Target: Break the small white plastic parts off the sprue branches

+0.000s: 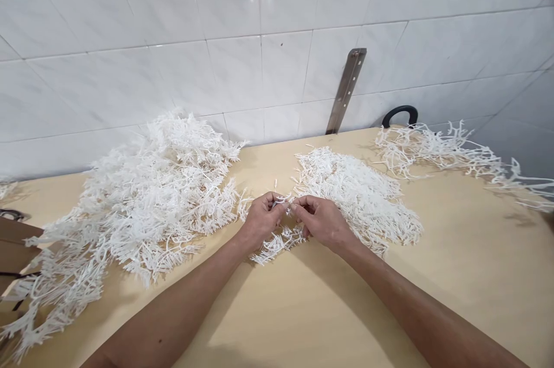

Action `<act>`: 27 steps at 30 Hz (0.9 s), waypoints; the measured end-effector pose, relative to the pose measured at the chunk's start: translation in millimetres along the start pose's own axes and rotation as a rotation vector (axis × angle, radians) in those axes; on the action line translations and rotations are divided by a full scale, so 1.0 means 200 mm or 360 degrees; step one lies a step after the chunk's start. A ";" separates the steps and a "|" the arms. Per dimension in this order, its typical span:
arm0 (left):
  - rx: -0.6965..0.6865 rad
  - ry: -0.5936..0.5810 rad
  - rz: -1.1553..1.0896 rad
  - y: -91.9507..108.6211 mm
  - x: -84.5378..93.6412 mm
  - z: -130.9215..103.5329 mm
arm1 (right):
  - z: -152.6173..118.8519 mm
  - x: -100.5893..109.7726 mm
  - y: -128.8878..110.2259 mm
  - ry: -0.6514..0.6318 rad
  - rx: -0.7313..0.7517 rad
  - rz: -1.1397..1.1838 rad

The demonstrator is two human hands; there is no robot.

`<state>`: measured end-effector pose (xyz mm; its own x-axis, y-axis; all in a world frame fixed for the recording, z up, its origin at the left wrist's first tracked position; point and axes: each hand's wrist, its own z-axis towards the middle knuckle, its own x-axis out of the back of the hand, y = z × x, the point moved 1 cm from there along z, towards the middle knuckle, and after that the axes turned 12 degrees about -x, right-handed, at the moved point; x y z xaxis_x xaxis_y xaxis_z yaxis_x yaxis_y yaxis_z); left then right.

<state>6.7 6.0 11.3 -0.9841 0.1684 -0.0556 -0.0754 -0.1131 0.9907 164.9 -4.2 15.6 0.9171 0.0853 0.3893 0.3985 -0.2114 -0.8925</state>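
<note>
My left hand (263, 219) and my right hand (321, 221) meet at the middle of the table, fingertips nearly touching. Each is closed in a pinch on a thin white branched strand (283, 201), which looks like plastic; the fingers cover much of it. Beneath and between them lies a small bunch of white strands (277, 246). A big heap of white branched strands (160, 189) rises to the left of my left hand. Just beyond my right hand is a flatter pile of finer white strands (355, 195).
More long white strands (437, 149) sprawl over the table's far right. A brown box (17, 247) stands at the left edge. Against the tiled wall (234, 79) lean a metal strip (346, 91) and a black curved handle (400, 111). The tabletop (285, 310) is light wood.
</note>
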 end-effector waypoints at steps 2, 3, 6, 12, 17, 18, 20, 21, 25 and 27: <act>-0.0003 -0.0008 0.0024 0.01 0.00 0.00 | 0.00 0.00 0.00 -0.0037 0.0002 -0.0006; -0.0004 -0.0013 0.0036 0.01 0.00 -0.01 | 0.00 0.00 0.01 -0.0050 0.0002 -0.0005; -0.0002 -0.0028 0.0080 0.02 0.00 -0.01 | 0.01 0.00 0.02 -0.0077 0.0009 0.0016; -0.0081 -0.0050 0.0201 -0.03 0.01 0.00 | 0.02 -0.03 0.04 0.0121 0.0204 -0.0258; -0.0158 -0.0047 0.0516 -0.05 0.01 0.01 | 0.03 -0.07 0.01 0.0390 0.0359 -0.0637; -0.0167 -0.0045 0.0545 -0.05 0.01 0.01 | 0.03 -0.07 0.01 0.0380 0.0317 -0.0628; -0.0184 -0.0033 0.0550 -0.04 0.00 0.01 | 0.03 -0.07 -0.01 0.0279 0.0167 -0.0521; -0.0192 -0.0028 0.0541 -0.03 0.00 0.01 | 0.03 -0.07 -0.01 0.0212 0.0080 -0.0452; -0.0243 -0.0024 0.0516 -0.01 -0.01 0.01 | 0.02 -0.08 -0.02 0.0259 0.0095 -0.0465; -0.0310 -0.0026 0.0540 0.00 -0.01 0.01 | 0.02 -0.09 -0.02 0.0464 0.0326 -0.0625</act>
<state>8.0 7.1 11.6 -0.9558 0.1047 0.2749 0.2236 -0.3485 0.9102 147.6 -1.1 11.7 0.6705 -0.1604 0.7243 0.7313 -0.0210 -0.6817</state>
